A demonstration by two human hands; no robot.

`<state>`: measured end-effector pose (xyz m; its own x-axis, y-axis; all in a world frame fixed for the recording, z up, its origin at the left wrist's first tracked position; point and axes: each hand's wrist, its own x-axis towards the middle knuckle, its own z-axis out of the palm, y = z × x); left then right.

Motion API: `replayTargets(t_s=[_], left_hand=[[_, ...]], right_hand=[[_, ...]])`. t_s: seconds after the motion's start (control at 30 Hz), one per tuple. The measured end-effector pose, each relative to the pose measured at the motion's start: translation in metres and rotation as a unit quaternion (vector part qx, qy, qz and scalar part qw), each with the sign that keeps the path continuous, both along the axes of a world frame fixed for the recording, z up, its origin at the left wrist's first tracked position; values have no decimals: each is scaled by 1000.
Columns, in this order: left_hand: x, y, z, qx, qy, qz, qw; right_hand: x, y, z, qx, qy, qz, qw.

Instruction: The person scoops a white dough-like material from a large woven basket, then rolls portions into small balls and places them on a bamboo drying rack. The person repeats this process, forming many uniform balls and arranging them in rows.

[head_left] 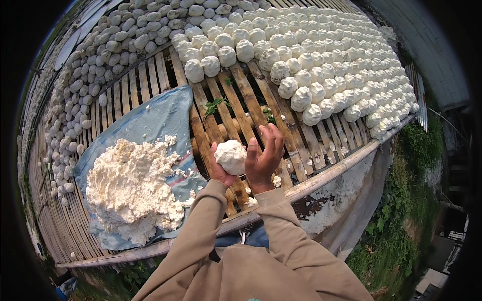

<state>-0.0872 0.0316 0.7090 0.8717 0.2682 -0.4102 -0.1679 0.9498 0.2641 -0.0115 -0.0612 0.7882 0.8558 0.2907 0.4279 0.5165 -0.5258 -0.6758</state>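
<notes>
A rough white ball of moist, crumbly-looking paste rests in my left hand, whose fingers curl round its left side and underside. My right hand is raised along the ball's right side, its fingers spread and pointing up; the thumb side is close against the ball, and whether it touches I cannot tell. To the left lies a heap of loose white paste on a blue cloth sheet. Both hands are above a slatted bamboo platform.
Rows of similar white balls cover the platform's far right. Greyer, smaller-looking lumps fill the far left. A bamboo rail edges the near side, with greenery below. Green leaves and crumbs lie on the slats.
</notes>
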Motion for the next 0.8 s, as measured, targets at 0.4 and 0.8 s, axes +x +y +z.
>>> replayTargets(t_s=[0.4, 0.8], left_hand=[[159, -138, -5, 80, 69, -174, 979], [252, -210, -7, 366, 110, -289, 878]], right_hand=[[115, -139, -37, 48, 153, -15, 987], [317, -277, -128, 159, 145, -278, 936]])
